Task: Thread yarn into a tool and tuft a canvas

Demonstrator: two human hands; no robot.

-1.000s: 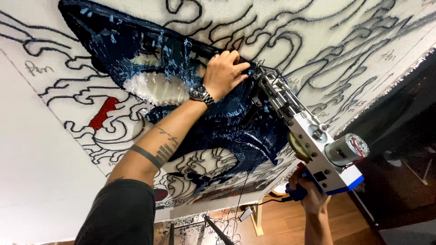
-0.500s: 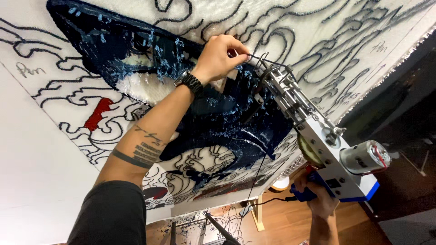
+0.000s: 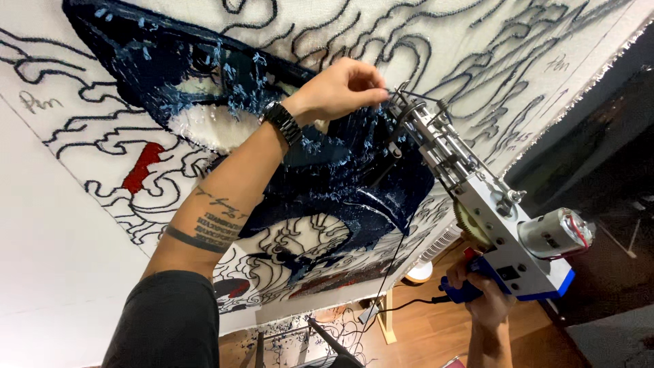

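- The left hand (image 3: pixel 340 88) pinches a thin dark yarn (image 3: pixel 385 89) right at the front tip of the tufting gun (image 3: pixel 477 204)
- The gun's long body slants down to the right hand (image 3: pixel 487 300), wrapped around its blue handle (image 3: pixel 463 289) (far from the tip)

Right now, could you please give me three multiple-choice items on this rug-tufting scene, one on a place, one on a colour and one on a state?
1. Where are the left hand's fingertips?
A. at the front tip of the tufting gun
B. on the floor
C. on the motor

2. What colour is the gun's handle?
A. green
B. blue
C. yellow

3. How does the right hand stand?
A. open in the air
B. flat on the cloth
C. closed round the handle

Answers: 1 A, fingers pinch there; 2 B, blue plastic shows; 3 C, fingers wrap it.
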